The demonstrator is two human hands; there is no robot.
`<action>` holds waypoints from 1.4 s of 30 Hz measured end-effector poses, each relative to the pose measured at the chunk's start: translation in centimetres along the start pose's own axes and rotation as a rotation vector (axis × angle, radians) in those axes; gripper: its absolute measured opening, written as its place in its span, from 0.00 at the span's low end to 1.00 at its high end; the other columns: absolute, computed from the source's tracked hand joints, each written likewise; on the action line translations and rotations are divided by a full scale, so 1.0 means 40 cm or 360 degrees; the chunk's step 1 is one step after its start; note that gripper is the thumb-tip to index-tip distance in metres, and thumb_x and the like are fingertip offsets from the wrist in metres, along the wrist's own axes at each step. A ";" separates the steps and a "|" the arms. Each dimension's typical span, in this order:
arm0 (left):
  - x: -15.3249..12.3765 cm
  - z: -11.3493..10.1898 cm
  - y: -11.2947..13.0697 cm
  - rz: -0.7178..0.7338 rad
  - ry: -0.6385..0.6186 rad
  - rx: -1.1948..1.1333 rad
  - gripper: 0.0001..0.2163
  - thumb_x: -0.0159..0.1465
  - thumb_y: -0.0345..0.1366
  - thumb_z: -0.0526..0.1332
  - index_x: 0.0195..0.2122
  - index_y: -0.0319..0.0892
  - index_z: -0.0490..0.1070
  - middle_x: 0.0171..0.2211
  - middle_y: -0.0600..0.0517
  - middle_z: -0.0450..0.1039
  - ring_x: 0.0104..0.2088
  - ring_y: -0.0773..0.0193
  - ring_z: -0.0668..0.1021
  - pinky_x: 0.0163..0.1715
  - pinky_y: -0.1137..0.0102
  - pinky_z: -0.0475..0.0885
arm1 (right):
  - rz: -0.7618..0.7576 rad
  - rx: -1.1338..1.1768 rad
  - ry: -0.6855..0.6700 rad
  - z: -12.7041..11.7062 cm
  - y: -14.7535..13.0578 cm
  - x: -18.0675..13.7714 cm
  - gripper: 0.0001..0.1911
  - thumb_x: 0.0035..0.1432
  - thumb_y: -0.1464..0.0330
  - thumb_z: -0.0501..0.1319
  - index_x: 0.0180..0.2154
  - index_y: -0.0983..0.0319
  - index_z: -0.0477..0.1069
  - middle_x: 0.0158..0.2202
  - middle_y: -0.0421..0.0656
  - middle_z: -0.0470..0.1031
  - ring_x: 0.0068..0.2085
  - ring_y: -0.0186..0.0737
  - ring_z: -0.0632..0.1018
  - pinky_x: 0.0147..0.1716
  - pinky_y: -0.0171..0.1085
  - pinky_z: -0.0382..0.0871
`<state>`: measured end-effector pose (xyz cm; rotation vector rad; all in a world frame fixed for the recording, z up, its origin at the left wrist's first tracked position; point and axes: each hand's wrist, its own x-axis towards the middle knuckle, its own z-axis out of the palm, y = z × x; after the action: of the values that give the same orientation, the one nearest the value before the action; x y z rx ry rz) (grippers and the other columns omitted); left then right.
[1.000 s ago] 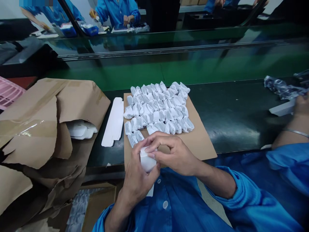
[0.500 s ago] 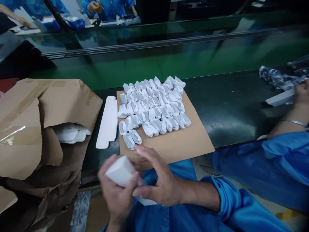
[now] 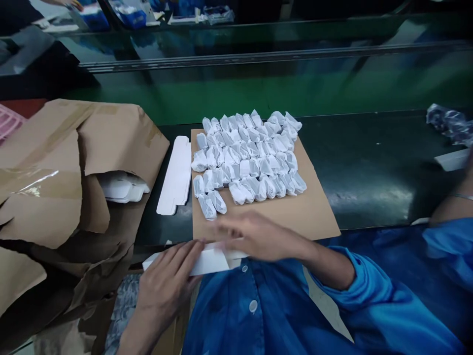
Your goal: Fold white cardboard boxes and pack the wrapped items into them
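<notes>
A long white carton box (image 3: 210,262) lies sideways in front of my body, at the table's near edge. My left hand (image 3: 168,276) is closed over its left part, fingers across the top. At the box's right end, where white flaps stick out, is my right hand (image 3: 254,234); its fingers are smeared by motion, and whether they grip a flap is unclear. Just beyond the hands, rows of small items wrapped in white paper (image 3: 246,158) rest on a cardboard sheet (image 3: 295,212). One flattened white carton (image 3: 173,177) lies left of the sheet.
A torn brown cardboard box (image 3: 121,128) on the left holds more flat white cartons (image 3: 123,187). A green-walled conveyor (image 3: 221,98) runs behind the dark table (image 3: 354,172). At the right are a co-worker's arm (image 3: 453,207) and clear plastic bags (image 3: 449,123).
The white box has turned from end-on to lying sideways. My left hand has rolled over its top, and my right hand has moved up to its right end. The camera view has shifted.
</notes>
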<state>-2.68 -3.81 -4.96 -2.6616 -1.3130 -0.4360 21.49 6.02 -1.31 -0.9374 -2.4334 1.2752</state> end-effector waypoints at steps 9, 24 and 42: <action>-0.093 0.059 -0.039 -0.0583 0.0186 -0.0125 0.22 0.63 0.42 0.64 0.57 0.40 0.67 0.41 0.46 0.79 0.36 0.61 0.81 0.38 0.71 0.73 | 0.0179 -0.1135 0.0208 0.055 0.036 0.058 0.10 0.70 0.65 0.53 0.46 0.62 0.69 0.43 0.48 0.72 0.40 0.46 0.76 0.29 0.38 0.65; 0.059 0.101 0.027 -0.1464 0.0198 -0.2514 0.28 0.59 0.45 0.66 0.59 0.44 0.64 0.60 0.41 0.69 0.50 0.48 0.80 0.44 0.58 0.79 | 0.0531 -0.1003 0.0305 0.102 0.036 0.060 0.21 0.66 0.64 0.56 0.57 0.64 0.62 0.47 0.52 0.73 0.40 0.49 0.78 0.33 0.41 0.71; 0.052 0.058 0.013 -0.0500 0.0232 -0.0414 0.24 0.63 0.46 0.62 0.59 0.47 0.66 0.43 0.49 0.78 0.38 0.58 0.79 0.37 0.67 0.70 | 0.0433 0.1516 0.0984 0.052 0.081 -0.179 0.19 0.55 0.64 0.68 0.46 0.62 0.69 0.36 0.41 0.76 0.31 0.33 0.76 0.25 0.30 0.74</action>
<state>-0.61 -1.98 -6.49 -2.5566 -1.7381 -0.8782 27.39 1.45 -4.56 -1.1177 -1.0536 1.6463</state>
